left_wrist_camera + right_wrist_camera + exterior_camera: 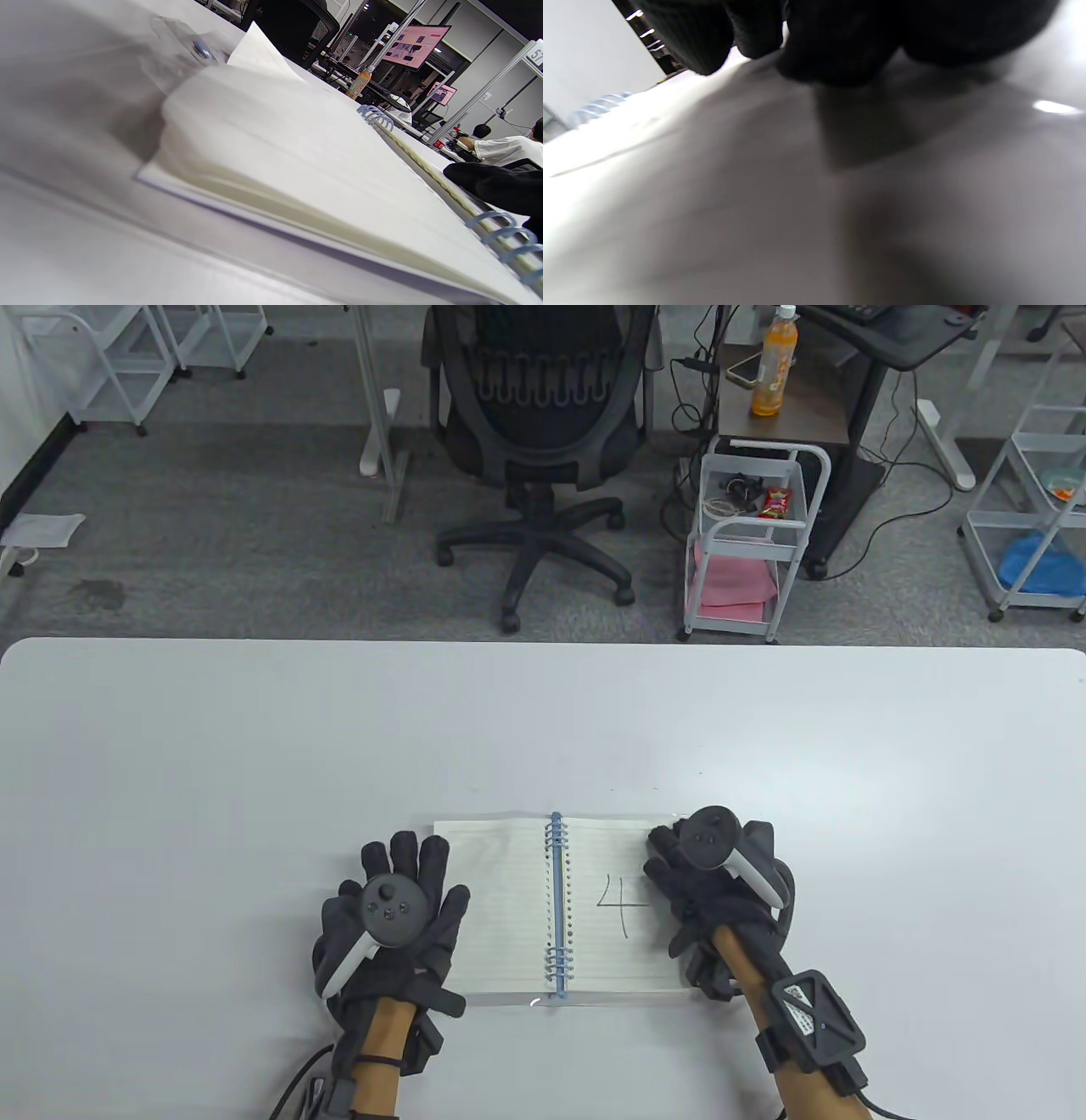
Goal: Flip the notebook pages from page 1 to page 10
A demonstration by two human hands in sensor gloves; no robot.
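A spiral notebook (556,899) with a blue coil lies open on the white table (543,729). Its right page (619,916) bears a handwritten 4. My left hand (399,899) lies flat with fingers spread, over the notebook's left edge. My right hand (704,891) rests on the right page's outer edge, fingers curled down onto the paper; whether it pinches a sheet I cannot tell. In the left wrist view the left page stack (297,169) fills the frame, with one page corner (258,51) lifted at the far end. The right wrist view shows dark fingertips (835,46) touching the paper.
Beyond the table's far edge stand an office chair (543,432), a small white cart (747,551) and a side table with an orange bottle (774,364). Wire racks (1035,475) stand at the far right.
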